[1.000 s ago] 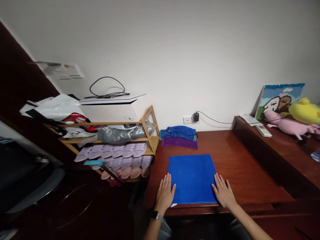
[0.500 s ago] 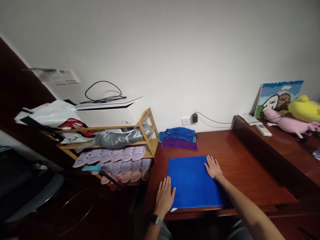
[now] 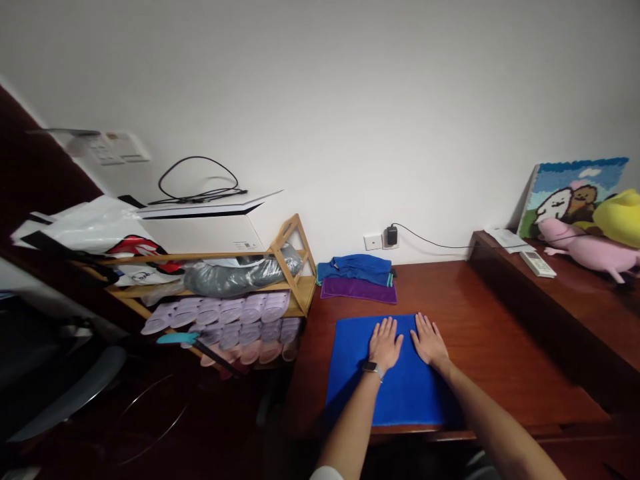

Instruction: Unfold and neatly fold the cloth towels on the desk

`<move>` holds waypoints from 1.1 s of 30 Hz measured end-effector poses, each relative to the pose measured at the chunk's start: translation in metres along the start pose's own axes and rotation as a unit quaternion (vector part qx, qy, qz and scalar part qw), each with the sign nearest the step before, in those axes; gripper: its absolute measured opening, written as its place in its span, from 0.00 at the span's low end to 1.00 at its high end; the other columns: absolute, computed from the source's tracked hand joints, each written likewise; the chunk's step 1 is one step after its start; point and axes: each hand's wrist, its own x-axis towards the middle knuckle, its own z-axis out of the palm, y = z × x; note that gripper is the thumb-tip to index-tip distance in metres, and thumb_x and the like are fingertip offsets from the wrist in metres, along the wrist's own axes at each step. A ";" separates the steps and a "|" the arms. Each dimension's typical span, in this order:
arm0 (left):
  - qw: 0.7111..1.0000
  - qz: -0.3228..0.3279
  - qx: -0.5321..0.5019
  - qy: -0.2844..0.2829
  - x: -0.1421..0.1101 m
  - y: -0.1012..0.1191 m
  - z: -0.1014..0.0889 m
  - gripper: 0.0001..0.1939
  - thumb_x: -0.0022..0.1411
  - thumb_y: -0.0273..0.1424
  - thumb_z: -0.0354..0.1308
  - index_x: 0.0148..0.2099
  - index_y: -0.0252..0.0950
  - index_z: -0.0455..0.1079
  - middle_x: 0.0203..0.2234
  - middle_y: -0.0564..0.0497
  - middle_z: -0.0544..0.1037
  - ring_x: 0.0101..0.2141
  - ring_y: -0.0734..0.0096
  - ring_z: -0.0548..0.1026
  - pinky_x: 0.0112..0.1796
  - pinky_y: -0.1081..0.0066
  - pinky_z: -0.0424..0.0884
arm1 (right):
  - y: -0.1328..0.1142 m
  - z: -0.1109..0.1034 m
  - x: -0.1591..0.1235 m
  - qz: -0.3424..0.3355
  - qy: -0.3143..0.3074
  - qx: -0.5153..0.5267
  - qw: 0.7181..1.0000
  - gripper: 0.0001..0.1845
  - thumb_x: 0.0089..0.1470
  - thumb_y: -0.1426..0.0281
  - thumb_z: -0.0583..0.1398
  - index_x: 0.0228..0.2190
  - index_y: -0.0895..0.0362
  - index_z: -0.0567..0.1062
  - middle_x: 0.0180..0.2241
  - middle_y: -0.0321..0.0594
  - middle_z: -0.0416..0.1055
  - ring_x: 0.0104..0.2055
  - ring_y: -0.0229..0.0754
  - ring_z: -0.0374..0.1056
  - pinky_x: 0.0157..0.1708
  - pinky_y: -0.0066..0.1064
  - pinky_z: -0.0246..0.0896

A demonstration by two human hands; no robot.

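Note:
A folded blue towel (image 3: 406, 395) lies flat on the reddish-brown wooden desk (image 3: 493, 333). My left hand (image 3: 385, 345) and my right hand (image 3: 429, 340) both press palm-down on its far half, side by side, with fingers spread and holding nothing. A dark watch band circles my left wrist. Beyond the towel, a folded blue cloth (image 3: 354, 269) rests on a folded purple towel (image 3: 358, 291), out of reach of my fingertips and apart from the hands.
A bamboo rack (image 3: 295, 287) left of the desk holds lilac slippers (image 3: 227, 310) and a grey bag (image 3: 235, 279). A white box (image 3: 200, 233) stands on it. A raised wooden ledge (image 3: 560, 300) at right carries a remote control (image 3: 537, 264) and plush toys.
My left hand has moved from the towel's near left edge to its far half, beside my right hand. My right hand has stayed near the far edge. The view has shifted slightly.

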 end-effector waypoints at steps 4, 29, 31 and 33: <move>0.994 -0.092 0.044 0.027 -0.025 -0.085 -0.019 0.34 0.78 0.43 0.35 0.79 0.38 0.43 0.74 0.44 0.56 0.74 0.55 0.52 0.71 0.48 0.51 | 0.000 -0.001 -0.001 0.005 -0.003 -0.003 1.000 0.41 0.71 0.53 0.36 0.75 0.62 0.46 0.77 0.44 0.42 0.79 0.46 0.35 0.75 0.45 0.30; 0.999 0.049 0.004 0.023 -0.008 0.025 0.022 0.32 0.78 0.43 0.34 0.77 0.38 0.52 0.74 0.46 0.58 0.73 0.62 0.53 0.72 0.54 0.51 | -0.002 0.003 0.003 -0.003 0.002 -0.004 1.000 0.39 0.70 0.57 0.39 0.74 0.62 0.49 0.76 0.46 0.44 0.78 0.48 0.39 0.75 0.47 0.34; 0.999 0.022 0.011 0.027 -0.012 0.002 0.017 0.32 0.78 0.42 0.34 0.78 0.40 0.50 0.74 0.46 0.58 0.73 0.60 0.54 0.71 0.51 0.52 | -0.003 0.001 0.002 0.000 -0.001 -0.001 1.000 0.39 0.70 0.56 0.38 0.75 0.61 0.48 0.76 0.45 0.43 0.78 0.47 0.38 0.75 0.47 0.32; 0.999 -0.026 0.028 0.039 -0.023 -0.038 0.005 0.32 0.78 0.42 0.35 0.78 0.40 0.48 0.74 0.45 0.58 0.73 0.57 0.54 0.71 0.48 0.52 | -0.005 -0.002 0.001 0.006 -0.006 -0.001 1.000 0.39 0.71 0.55 0.37 0.75 0.61 0.47 0.77 0.44 0.42 0.78 0.46 0.37 0.75 0.46 0.31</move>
